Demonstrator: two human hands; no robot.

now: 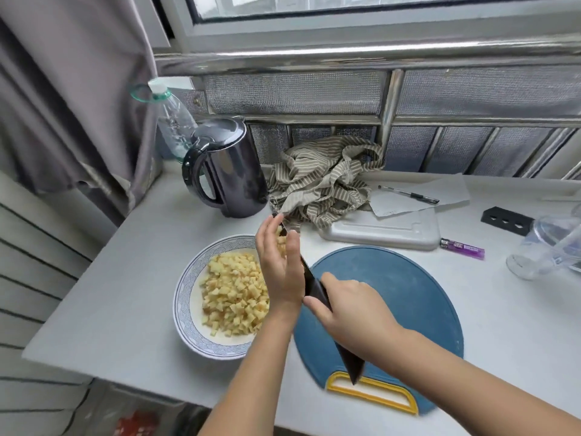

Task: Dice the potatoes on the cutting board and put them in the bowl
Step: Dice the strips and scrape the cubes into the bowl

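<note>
Left hand [276, 265] seemingly presses potato dice [281, 243] against the knife [312, 286].

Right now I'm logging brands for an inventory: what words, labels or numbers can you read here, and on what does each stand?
No text here can be read.
On the lighter: some print on the purple body, too blurred to read.
On the paper: no writing that I can make out.
On the kettle: no brand shows.
On the clear jug: marks, if any, are too blurred.
</note>
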